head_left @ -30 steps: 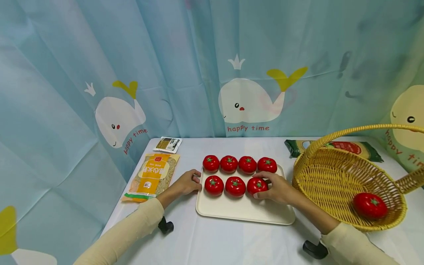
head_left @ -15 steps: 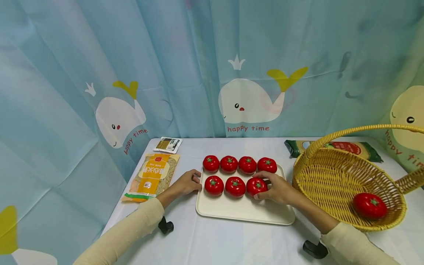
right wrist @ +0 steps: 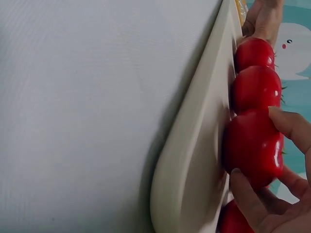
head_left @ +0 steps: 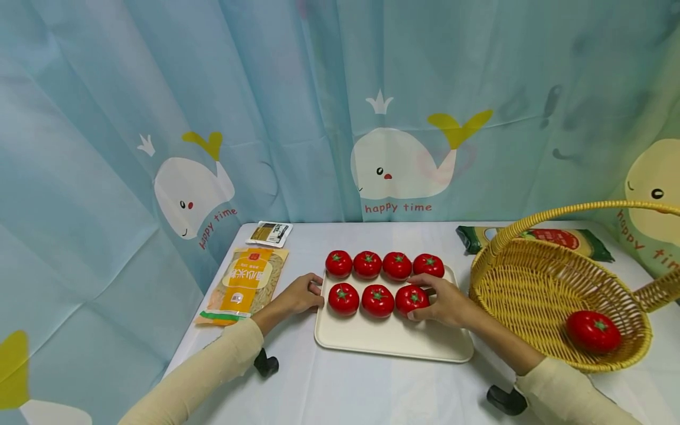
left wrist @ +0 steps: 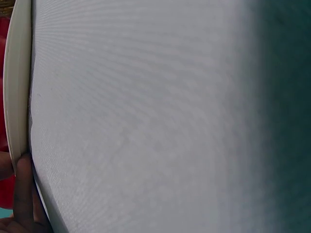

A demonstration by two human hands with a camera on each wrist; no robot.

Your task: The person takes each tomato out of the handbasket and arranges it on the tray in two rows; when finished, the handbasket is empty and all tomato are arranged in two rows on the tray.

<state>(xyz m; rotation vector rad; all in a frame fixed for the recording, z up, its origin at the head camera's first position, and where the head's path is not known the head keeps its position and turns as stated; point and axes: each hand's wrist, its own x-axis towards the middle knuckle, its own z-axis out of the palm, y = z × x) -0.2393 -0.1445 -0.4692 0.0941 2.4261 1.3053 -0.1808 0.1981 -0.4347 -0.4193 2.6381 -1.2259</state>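
On a cream tray [head_left: 393, 345] stand red tomatoes with green stalks in two rows. My right hand [head_left: 443, 300] grips the rightmost tomato [head_left: 410, 300] of the front row, thumb at its near side and fingers round its far right side. In the right wrist view the fingertips press on this tomato [right wrist: 252, 145]. Left of it sit a middle tomato [head_left: 378, 301] and a left tomato [head_left: 343, 299]. At the tray's left edge my left hand [head_left: 300, 293] pinches the rim; the left wrist view has a finger under the tray's edge [left wrist: 18, 97] and the thumb above.
A yellow wicker basket [head_left: 520, 295] with a tall handle stands at the right, one tomato [head_left: 593, 332] inside. Behind it lies a green packet [head_left: 595, 245]. To the left are an orange-and-clear food bag [head_left: 247, 283] and a small sachet [head_left: 270, 234]. A whale-print curtain [head_left: 297, 118] hangs behind.
The gripped tomato has shifted very slightly left toward the middle one, the right hand with it. The left hand and the tray hold their places.
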